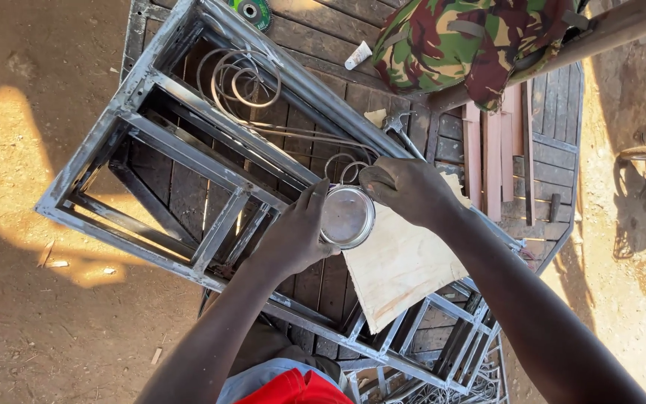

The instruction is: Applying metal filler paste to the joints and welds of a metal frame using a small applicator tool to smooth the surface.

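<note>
You're gripping a round silver metal tin (pixel 347 217) with your left hand (pixel 293 236), right hand (pixel 407 188) pinching its far rim, over the grey welded steel frame (pixel 188 150) on the dark wooden table (pixel 555 157).

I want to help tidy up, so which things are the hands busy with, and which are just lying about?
Busy with: left hand and right hand on the round metal tin, over the pale board on the metal frame.

Lying about: camouflage bag, grinding disc, wooden strips, white tube.
</note>
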